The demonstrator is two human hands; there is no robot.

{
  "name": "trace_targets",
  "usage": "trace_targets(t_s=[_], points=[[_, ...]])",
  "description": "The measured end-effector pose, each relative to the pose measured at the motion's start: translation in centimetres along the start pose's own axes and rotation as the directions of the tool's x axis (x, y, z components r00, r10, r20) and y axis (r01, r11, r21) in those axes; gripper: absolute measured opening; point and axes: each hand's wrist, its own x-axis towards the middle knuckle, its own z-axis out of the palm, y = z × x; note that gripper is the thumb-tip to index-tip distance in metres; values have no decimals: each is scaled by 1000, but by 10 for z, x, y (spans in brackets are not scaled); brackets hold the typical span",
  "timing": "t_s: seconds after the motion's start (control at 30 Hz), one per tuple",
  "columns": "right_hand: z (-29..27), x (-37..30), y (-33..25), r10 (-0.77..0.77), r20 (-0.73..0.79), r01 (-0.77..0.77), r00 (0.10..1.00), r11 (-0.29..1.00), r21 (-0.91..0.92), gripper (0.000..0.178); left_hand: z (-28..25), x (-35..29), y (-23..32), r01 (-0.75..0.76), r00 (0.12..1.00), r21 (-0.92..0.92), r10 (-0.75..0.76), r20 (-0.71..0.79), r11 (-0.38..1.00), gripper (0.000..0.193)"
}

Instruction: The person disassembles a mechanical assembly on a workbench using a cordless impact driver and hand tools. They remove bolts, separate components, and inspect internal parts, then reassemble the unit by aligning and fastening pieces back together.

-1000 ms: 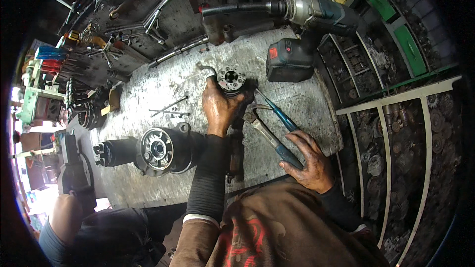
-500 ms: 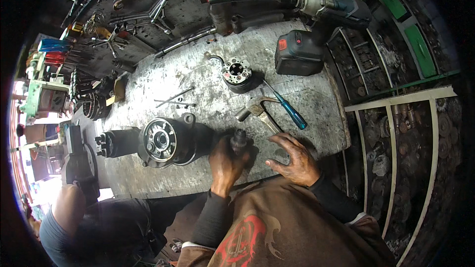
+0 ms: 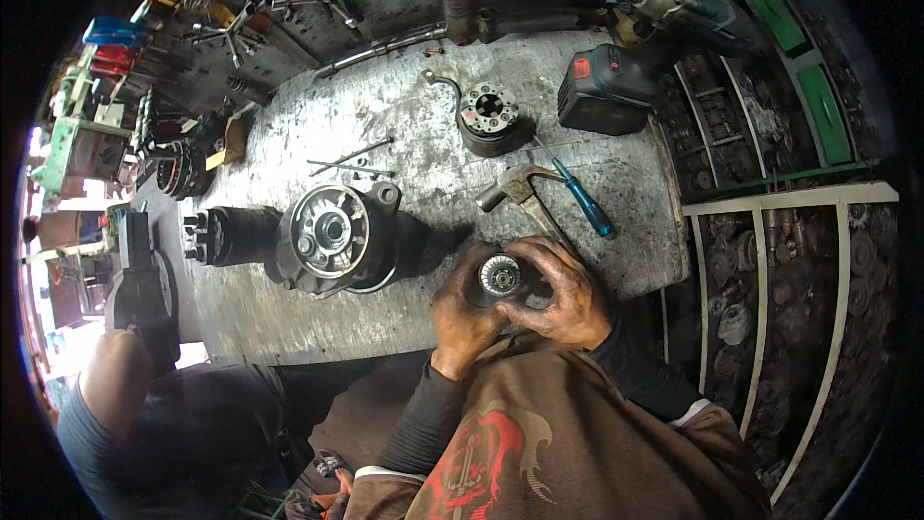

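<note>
Close to the front edge of the bench, my left hand (image 3: 464, 316) and my right hand (image 3: 566, 300) are both wrapped round a dark metal part with a toothed, shiny round end (image 3: 500, 275) that faces up. Its lower portion is hidden by my fingers. Just beyond my right hand lies a claw hammer (image 3: 516, 189), its handle running toward that hand. Beside the hammer rests a screwdriver with a blue handle (image 3: 589, 208). To the left of my hands sits a dark metal housing (image 3: 332, 231) with a round, spoked opening on top.
A cylindrical part with a holed ring on top (image 3: 489, 110) stands farther back on the worn bench (image 3: 279, 323). Thin rods (image 3: 351, 156), a battery-powered tool (image 3: 606, 87) and a red-capped bottle (image 3: 456, 5) are also about. Another person's arm (image 3: 115, 380) is at the left. Shelves of parts (image 3: 794, 260) line the right.
My right hand has moved left and closed round the toothed part, joining my left hand. The part has shifted to the right, its toothed end now facing up. The view has tilted slightly.
</note>
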Motion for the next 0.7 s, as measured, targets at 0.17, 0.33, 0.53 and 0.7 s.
trace_targets(t_s=[0.17, 0.33, 0.53, 0.7], points=[[6, 0, -1, -31, -37, 30, 999, 999, -35, 65, -2, -2, 0, -11, 1000, -11, 11, 5, 1000, 64], [8, 1, 0, -93, -49, 86, 994, 988, -131, 63, -4, -3, -5, -5, 999, -16, 5, 40, 1000, 69], [5, 3, -1, -107, -50, 98, 993, 981, -166, 63, -13, -6, -8, -2, 998, -89, 8, 66, 996, 74], [3, 2, -4, -98, -57, 85, 994, 977, -197, 65, -30, -18, -5, -72, 997, 64, 71, 6, 995, 75]])
